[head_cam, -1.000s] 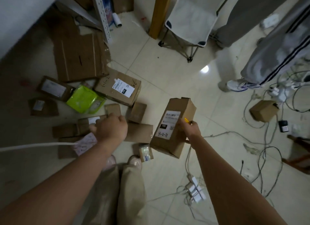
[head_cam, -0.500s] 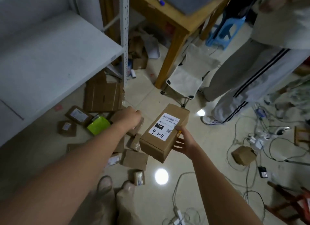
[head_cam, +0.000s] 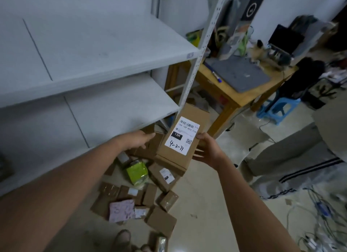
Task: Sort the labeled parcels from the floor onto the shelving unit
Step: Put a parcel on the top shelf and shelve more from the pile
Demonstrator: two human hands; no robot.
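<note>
Grey shelves (head_cam: 105, 51) stand left above parcels (head_cam: 163, 176) littering the floor (head_cam: 202, 195); the right hand (head_cam: 210, 152) has its fingers clamped on the labeled box (head_cam: 195, 116), the left hand (head_cam: 137, 139) its fingers loosely apart.

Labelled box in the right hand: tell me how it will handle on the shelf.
Probably stiff: the box shows crisp edges. Likely light, since the right hand alone holds it. Flat faces should sit steady, not roll.

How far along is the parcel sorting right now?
Done: no parcel visible on the shelving unit. In hand: the right hand grips one labeled box marked 4-2-71; the left hand is open beside it. Left: the pile of parcels on the floor.
</note>
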